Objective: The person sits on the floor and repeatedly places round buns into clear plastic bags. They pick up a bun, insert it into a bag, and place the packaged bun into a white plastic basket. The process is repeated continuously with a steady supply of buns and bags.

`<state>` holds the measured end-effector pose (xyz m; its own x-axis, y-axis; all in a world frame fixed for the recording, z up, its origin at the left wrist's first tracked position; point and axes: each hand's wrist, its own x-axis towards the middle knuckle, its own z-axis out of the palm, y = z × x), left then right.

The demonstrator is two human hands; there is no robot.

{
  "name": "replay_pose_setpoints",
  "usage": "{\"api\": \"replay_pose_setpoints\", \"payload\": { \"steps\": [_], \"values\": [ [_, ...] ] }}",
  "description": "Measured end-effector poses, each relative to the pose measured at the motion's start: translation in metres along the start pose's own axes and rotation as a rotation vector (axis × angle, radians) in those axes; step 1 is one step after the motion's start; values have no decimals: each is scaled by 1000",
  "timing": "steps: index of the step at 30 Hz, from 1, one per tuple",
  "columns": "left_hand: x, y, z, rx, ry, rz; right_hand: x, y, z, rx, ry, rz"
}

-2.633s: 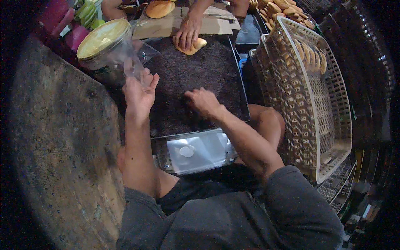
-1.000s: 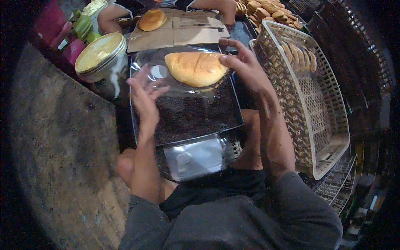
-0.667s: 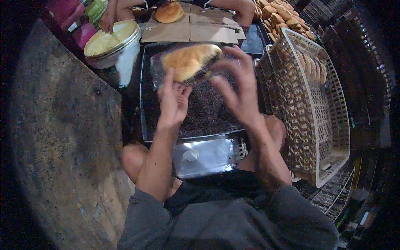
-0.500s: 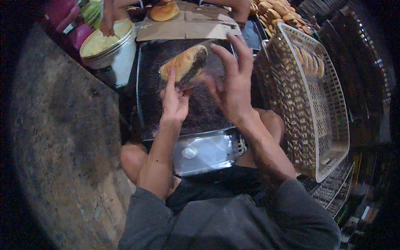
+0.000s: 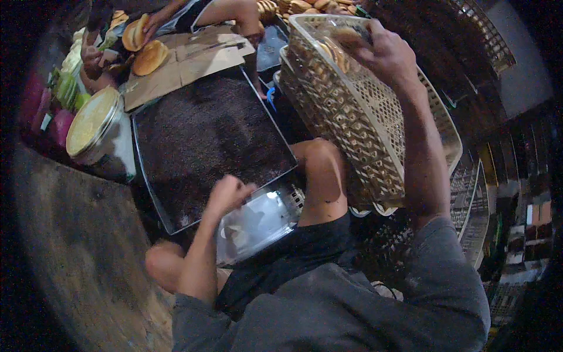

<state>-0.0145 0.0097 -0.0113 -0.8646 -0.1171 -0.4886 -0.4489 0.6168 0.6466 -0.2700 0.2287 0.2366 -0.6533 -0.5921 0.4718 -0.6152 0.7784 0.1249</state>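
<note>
Over the far end of a white plastic crate point(image 5: 384, 100), my right hand point(image 5: 396, 56) grips a bread roll point(image 5: 350, 39) that looks dark on one side. More rolls point(image 5: 334, 56) lie in that end of the crate, under shiny clear film. Close to my lap, my left hand point(image 5: 226, 195) hangs over the near edge of a tray of dark crumbs point(image 5: 211, 129). Its fingers are smeared by motion. Just beside it lies a stack of clear plastic bags point(image 5: 258, 226) with a small whitish piece on top.
A white bucket of pale yellow cream point(image 5: 94, 126) stands left of the tray. Beyond it, a co-worker's hands hold a split roll point(image 5: 135, 35) above cardboard point(image 5: 193, 56), where another roll point(image 5: 151, 57) lies. Many rolls point(image 5: 305, 7) are heaped at the back.
My right hand has carried the roll from above the tray into the crate on the right. My left hand has let go of it and dropped back toward the bags. The view has turned rightward.
</note>
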Motion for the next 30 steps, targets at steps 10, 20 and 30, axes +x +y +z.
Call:
{"api": "replay_pose_setpoints", "payload": {
  "steps": [10,20,30],
  "values": [
    [18,-14,69,325,-261,-62,-14,66,71,578,-525,14],
    [-9,20,-12,-730,336,298,-55,-152,100,713,-894,-637],
    [-23,-51,-81,-1260,1164,203,-61,-230,73,1706,-651,-47]
  ]
}}
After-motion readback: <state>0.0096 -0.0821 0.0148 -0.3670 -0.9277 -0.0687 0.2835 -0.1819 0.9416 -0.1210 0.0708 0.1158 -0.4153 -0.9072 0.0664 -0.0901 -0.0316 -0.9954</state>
